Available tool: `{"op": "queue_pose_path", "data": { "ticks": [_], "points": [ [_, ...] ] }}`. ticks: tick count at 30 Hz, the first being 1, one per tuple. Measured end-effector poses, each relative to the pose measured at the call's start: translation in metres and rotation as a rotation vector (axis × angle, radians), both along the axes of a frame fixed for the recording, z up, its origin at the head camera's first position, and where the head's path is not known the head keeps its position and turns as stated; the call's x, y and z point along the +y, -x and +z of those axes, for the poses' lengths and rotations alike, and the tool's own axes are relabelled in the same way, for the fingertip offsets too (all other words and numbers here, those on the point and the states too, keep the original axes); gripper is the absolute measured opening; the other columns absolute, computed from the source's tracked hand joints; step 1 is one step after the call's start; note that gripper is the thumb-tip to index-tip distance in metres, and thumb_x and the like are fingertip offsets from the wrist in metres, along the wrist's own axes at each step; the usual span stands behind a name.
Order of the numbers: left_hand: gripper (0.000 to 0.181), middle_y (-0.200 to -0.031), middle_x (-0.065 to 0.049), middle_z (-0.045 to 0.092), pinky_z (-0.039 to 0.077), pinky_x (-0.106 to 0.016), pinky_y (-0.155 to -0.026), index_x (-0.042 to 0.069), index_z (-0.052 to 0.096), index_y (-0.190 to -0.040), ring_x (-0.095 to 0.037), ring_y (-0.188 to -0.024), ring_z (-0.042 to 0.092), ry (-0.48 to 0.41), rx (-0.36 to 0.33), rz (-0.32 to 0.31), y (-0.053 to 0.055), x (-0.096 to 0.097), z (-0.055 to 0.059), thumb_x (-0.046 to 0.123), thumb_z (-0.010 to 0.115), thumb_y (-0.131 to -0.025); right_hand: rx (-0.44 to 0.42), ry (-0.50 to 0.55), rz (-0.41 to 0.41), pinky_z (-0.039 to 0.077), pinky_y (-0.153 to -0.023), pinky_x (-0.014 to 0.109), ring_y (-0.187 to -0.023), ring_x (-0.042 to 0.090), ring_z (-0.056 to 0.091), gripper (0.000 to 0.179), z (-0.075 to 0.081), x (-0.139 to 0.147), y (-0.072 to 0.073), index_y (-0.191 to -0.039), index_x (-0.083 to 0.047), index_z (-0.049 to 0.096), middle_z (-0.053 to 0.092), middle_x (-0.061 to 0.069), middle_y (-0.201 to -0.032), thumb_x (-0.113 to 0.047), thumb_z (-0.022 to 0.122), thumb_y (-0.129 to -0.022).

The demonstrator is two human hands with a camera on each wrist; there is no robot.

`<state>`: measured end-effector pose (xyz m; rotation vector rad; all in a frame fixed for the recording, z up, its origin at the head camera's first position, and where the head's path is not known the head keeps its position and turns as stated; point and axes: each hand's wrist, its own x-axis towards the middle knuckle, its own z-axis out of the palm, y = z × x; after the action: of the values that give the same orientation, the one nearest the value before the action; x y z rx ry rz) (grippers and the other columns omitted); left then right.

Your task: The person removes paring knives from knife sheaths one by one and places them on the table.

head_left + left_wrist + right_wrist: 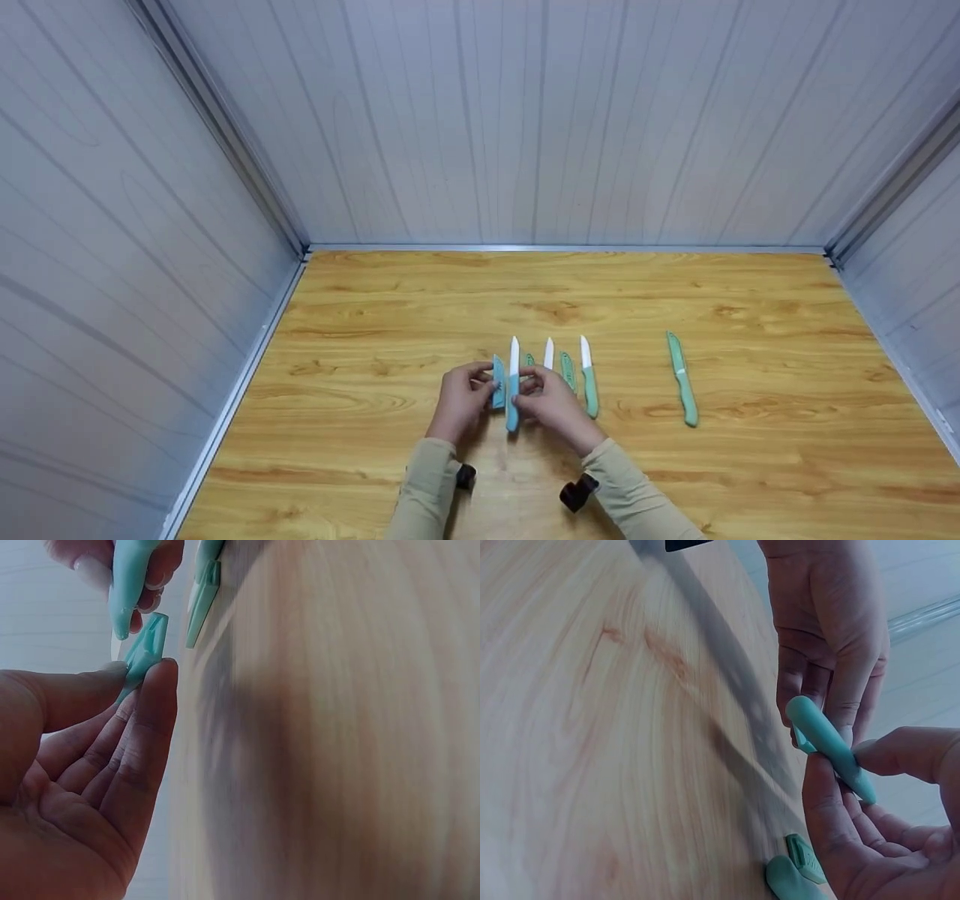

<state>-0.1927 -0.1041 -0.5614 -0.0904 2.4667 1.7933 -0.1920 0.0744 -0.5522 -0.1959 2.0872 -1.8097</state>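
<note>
Between thumb and fingers, my left hand [459, 399] pinches a light-blue knife sheath [499, 384], held upright above the table. Just to its right, my right hand [559, 409] grips a paring knife [513, 409] by its blue handle, the white blade bare and pointing away from me. Sheath and knife stand side by side, apart. In the left wrist view the sheath [150, 649] shows its open end between thumb and fingertips, near the knife handle [131, 577]. The right wrist view shows the handle [825, 736] pinched by thumb and fingers.
Beyond my right hand lie a green sheath [529, 359], partly hidden, a white-bladed knife [549, 352], another green sheath [568, 367] and a green-handled knife [590, 390]. A sheathed green knife [681, 379] lies farther right on the wooden table [360, 450]. Pale panels [525, 135] enclose the table.
</note>
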Motion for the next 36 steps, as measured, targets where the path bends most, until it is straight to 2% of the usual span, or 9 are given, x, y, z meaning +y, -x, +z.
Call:
{"op": "queue_pose_path", "data": {
  "ticks": [5,12,21,28,33,36],
  "points": [
    [0.029,-0.089,-0.005,0.063,0.054,-0.029,-0.062,0.002,0.065,-0.117,-0.016,-0.076,0.060,0.014,-0.019,0.001,0.003,0.001,0.001,0.002,0.066,-0.088,0.013,-0.019,-0.002,0.056,-0.069,0.040,-0.081,0.021,0.063,0.049,-0.001,0.000,0.001,-0.128,0.008,0.047,0.059,0.017,-0.100,0.002,0.065,-0.083],
    [0.028,-0.087,-0.005,0.064,0.054,-0.028,-0.062,0.000,0.066,-0.115,-0.016,-0.074,0.060,0.032,-0.011,0.002,0.005,0.003,0.000,0.001,0.067,-0.087,0.035,-0.057,-0.002,0.054,-0.070,0.035,-0.080,0.019,0.062,0.050,0.000,0.000,0.005,-0.128,0.010,0.047,0.060,0.016,-0.098,0.002,0.065,-0.082],
    [0.025,-0.086,-0.004,0.065,0.053,-0.028,-0.064,0.000,0.067,-0.113,-0.016,-0.076,0.060,0.082,-0.017,-0.009,0.011,0.002,-0.004,0.003,0.067,-0.088,-0.013,-0.036,0.002,0.055,-0.070,0.046,-0.080,0.025,0.063,0.052,0.004,-0.001,0.006,-0.131,0.012,0.043,0.059,0.022,-0.102,0.002,0.064,-0.085],
    [0.024,-0.087,-0.005,0.065,0.052,-0.028,-0.064,0.001,0.068,-0.111,-0.016,-0.077,0.059,0.088,-0.032,-0.008,0.014,0.001,-0.005,0.003,0.067,-0.088,0.012,-0.114,-0.008,0.056,-0.071,0.041,-0.077,0.019,0.061,0.050,0.004,-0.003,0.009,-0.129,0.009,0.047,0.060,0.015,-0.097,0.000,0.066,-0.083],
    [0.022,-0.088,-0.005,0.064,0.053,-0.028,-0.063,0.002,0.068,-0.111,-0.017,-0.078,0.060,0.090,-0.065,-0.010,0.017,0.001,-0.004,0.004,0.066,-0.089,0.013,-0.124,-0.007,0.056,-0.070,0.040,-0.077,0.019,0.062,0.049,0.002,-0.005,0.010,-0.128,0.009,0.048,0.060,0.015,-0.096,-0.001,0.066,-0.084],
    [0.023,-0.087,-0.005,0.064,0.053,-0.028,-0.062,0.001,0.068,-0.111,-0.016,-0.076,0.060,0.100,-0.062,-0.013,0.017,0.000,-0.004,0.003,0.066,-0.088,0.019,-0.132,-0.010,0.055,-0.070,0.038,-0.077,0.018,0.062,0.048,0.000,-0.005,0.011,-0.127,0.008,0.049,0.061,0.014,-0.096,-0.001,0.066,-0.083]
  ]
}}
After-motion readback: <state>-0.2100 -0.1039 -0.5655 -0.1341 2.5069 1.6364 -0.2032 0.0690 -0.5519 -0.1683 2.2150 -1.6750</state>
